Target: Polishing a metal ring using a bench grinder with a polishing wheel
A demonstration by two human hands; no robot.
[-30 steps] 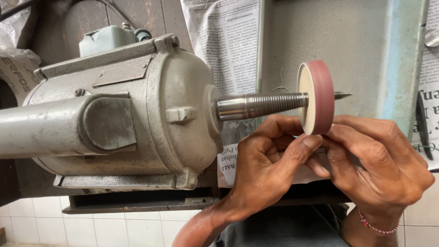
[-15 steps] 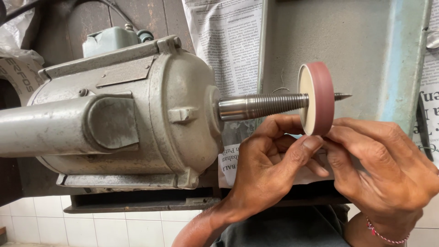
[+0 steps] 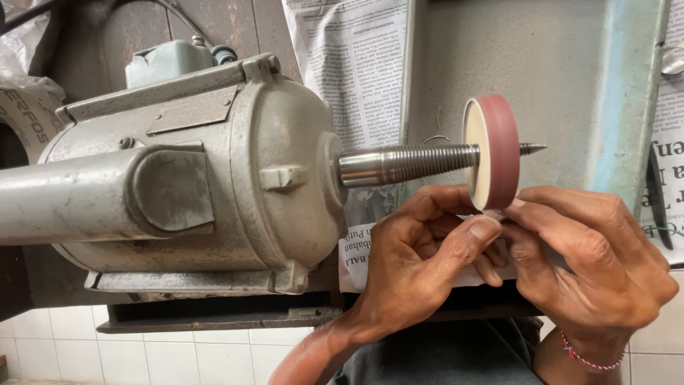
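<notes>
A grey motor [image 3: 192, 178] lies on its side, its threaded spindle [image 3: 410, 164] pointing right. Near the spindle's tip sits a red-rimmed wheel [image 3: 491, 151]. Both hands meet just under the wheel's lower edge. The left hand [image 3: 420, 264] and right hand [image 3: 591, 264] have fingers pinched narrow together; whatever they press to the wheel is too small to make out. Newspaper [image 3: 356, 64] hangs behind.

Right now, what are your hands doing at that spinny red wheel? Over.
Left hand and right hand pinched together under the red wheel. Something tiny held at its lower edge, too hidden to tell. Wheel sits on the threaded spindle of the grey motor. Nothing in the way.
</notes>
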